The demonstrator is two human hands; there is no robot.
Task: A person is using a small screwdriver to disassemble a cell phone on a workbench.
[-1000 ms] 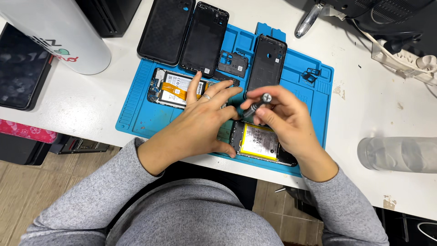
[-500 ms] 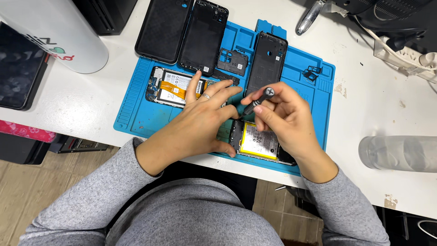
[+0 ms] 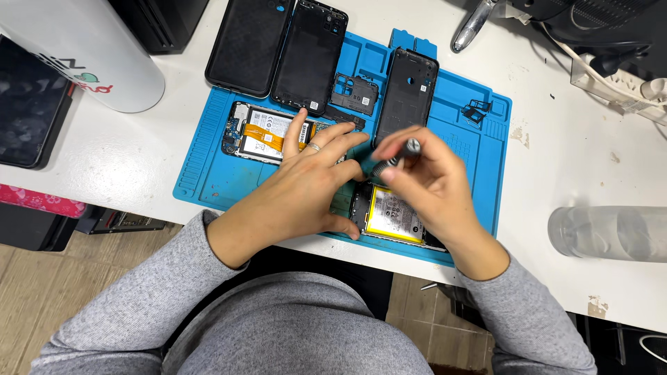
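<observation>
A white surface is seen from above, w/ wood floor below its near edge. At far left a dark tablet and a white cylinder are placed. A blue repair mat is laid mid-surface; two black back covers lie across its top-left edge, and an opened phone w/ orange flex cable is set below them. The left hand is pressed flat on the mat, grip open, fingers spread, ring worn. Just right, a second opened phone w/ yellow battery is partly covered by both hands. A small screwdriver is pinched in the right hand, grip closed on it, above that phone. A black phone frame lies behind. At far right a clear bottle lies on its side.
</observation>
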